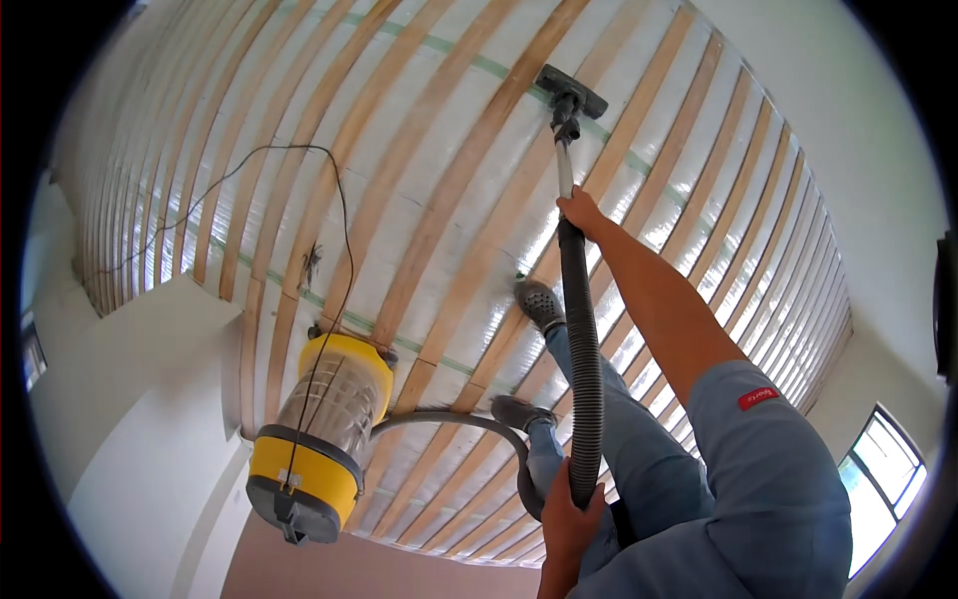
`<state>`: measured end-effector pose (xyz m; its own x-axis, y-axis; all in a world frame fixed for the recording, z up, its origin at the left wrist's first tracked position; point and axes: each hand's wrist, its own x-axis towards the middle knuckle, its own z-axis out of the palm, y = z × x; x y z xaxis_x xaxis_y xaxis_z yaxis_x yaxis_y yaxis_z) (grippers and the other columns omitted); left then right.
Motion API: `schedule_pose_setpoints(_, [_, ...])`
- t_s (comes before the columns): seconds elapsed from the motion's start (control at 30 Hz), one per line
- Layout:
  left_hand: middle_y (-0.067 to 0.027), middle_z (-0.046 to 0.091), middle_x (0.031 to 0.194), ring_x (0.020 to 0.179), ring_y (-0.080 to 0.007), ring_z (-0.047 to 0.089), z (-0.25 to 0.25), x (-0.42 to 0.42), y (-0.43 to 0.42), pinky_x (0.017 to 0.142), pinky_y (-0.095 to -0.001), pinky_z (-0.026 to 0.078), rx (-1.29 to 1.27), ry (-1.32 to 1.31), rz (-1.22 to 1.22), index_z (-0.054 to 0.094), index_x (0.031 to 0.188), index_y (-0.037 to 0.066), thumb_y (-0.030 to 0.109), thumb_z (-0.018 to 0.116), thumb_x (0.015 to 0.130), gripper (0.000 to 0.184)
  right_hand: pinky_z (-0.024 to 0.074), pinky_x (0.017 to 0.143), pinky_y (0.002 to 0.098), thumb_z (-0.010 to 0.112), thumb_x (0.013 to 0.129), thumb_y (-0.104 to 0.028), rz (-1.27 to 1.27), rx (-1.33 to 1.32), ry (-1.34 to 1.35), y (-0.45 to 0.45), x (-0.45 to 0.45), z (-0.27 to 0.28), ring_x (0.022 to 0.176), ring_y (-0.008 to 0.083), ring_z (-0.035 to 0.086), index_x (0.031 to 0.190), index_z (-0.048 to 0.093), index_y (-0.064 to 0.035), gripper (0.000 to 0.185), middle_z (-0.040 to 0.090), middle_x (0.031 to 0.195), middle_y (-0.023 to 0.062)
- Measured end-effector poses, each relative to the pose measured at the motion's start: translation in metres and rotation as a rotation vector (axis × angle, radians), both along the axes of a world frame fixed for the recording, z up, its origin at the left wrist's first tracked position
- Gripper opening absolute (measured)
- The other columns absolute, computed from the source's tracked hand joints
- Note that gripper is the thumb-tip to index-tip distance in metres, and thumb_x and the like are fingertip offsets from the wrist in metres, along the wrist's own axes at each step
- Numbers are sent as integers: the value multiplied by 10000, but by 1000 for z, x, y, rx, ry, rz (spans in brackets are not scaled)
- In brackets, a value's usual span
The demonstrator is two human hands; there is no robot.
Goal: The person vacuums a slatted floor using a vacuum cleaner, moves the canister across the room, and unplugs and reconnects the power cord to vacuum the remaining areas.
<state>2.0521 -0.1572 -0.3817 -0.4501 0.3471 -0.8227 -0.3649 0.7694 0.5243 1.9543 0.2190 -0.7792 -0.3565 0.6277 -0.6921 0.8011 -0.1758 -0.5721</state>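
Note:
My right hand is wrapped round the upper end of a vacuum tube, where the metal pipe meets the black hose. Lower down, my left hand grips the ribbed black hose. At the far end of the tube, the wide black floor head rests across the wooden strips and the silvery sheet between them. A yellow and grey vacuum with a clear middle stands at the left, joined to the hose.
A thin black cable loops from the vacuum across the strips. My shoes stand on the floor near the hose. White walls rise at the left, and a window is at the right.

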Motion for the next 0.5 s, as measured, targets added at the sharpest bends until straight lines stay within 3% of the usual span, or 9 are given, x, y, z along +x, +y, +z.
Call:
schedule_pose_setpoints(0.1, [-197, 669, 1092, 992, -346, 674, 6, -12, -44, 836, -407, 531, -110, 154, 11, 576, 1265, 12, 212, 797, 768, 580, 515, 811, 458, 624, 837, -258, 105, 2, -29, -53, 23, 12, 951, 431, 648, 1177, 433, 76, 513, 624, 1006, 330])
schedule_pose_setpoints(0.17, [-190, 682, 1074, 969, -330, 684, 12, -17, -87, 818, -399, 535, -149, 170, -29, 603, 1223, 14, 223, 800, 757, 547, 518, 785, 437, 622, 868, -273, 153, -37, -110, -101, 35, 8, 889, 373, 658, 1347, 368, 51, 632, 633, 1031, 282])
schedule_pose_setpoints(0.23, [-183, 690, 1039, 939, -302, 687, 18, -14, -126, 818, -387, 535, -216, 124, -23, 598, 1215, 3, 199, 809, 745, 552, 516, 822, 436, 630, 865, -297, 190, 31, -95, -165, 55, -13, 949, 406, 654, 1479, 220, 74, 827, 621, 1099, 326])
schedule_pose_setpoints(0.27, [-177, 698, 1003, 908, -273, 690, 24, -12, -150, 818, -375, 535, -288, 78, -11, 593, 1207, -9, 175, 818, 732, 557, 508, 860, 449, 623, 871, -312, 195, -77, -93, -190, 59, -2, 1016, 427, 642, 1520, 65, 83, 943, 595, 1151, 370])
schedule_pose_setpoints(0.37, [-174, 703, 980, 898, -305, 700, 36, 5, -216, 792, -394, 536, -329, 19, 10, 624, 1181, 13, 289, 831, 719, 577, 497, 880, 474, 614, 871, -323, 221, -161, -219, -275, 63, 35, 1061, 456, 622, 1517, 66, 80, 938, 582, 1158, 391])
schedule_pose_setpoints(0.4, [-173, 704, 975, 887, -298, 703, 38, 13, -241, 792, -390, 537, -341, 29, -35, 626, 1176, 12, 292, 836, 713, 580, 491, 886, 485, 611, 869, -325, 245, -54, -191, -312, 76, 20, 1071, 471, 613, 1520, 60, 69, 940, 579, 1160, 395])
schedule_pose_setpoints(0.43, [-211, 687, 979, 902, -384, 665, 30, 36, -284, 782, -461, 525, -230, 163, -81, 629, 1184, 24, 305, 818, 713, 580, 485, 891, 497, 608, 867, -326, 263, 54, -160, -348, 86, 2, 1081, 486, 604, 1524, 55, 58, 941, 575, 1163, 399])
schedule_pose_setpoints(0.5, [-223, 685, 1064, 981, -375, 671, 36, 30, -322, 833, -443, 527, -248, 89, -61, 591, 1250, 30, 258, 803, 733, 604, 476, 898, 516, 611, 862, -321, 165, -162, -186, -399, 84, 24, 1072, 504, 601, 1517, 76, 56, 926, 577, 1143, 409])
